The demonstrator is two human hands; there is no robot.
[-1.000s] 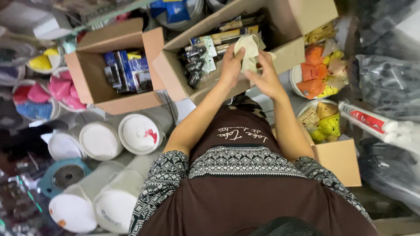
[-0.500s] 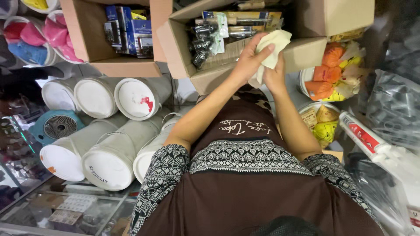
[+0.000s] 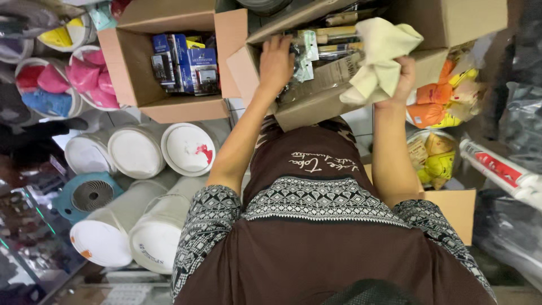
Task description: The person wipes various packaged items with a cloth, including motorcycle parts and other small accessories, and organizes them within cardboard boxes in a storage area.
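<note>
Underfoot, pale floor tiles, mostly buried under stock in a cramped shop corner. Largest of all, white cylindrical tubs lying on their sides in a stack at the left, smooth plastic, round lids facing up toward the camera, one lid smeared red. Next, two brown corrugated cardboard boxes with flaps splayed: the left box packed with glossy blue retail cartons, the open box ahead filled with hanging blister-packed tools and wooden-handled brushes. At the right, clear plastic bags of orange and yellow goods, crinkled and shiny, beside a long white-and-red packet. At the far left, buckets of pink, blue and yellow soft pieces, and a teal round fan housing lower down.

Left hand reaching into the open box, fingers curled loosely over the packaged tools, palm down, touching them but not visibly clamped on any one. Right hand closed around a cream cloth, soft, crumpled, bunched into folds, held up at the box's right edge above the front flap.

Compared with half a second ago: hands parted, formerly together on the cloth; left now alone among the tools, cloth lifted higher and more bunched.
</note>
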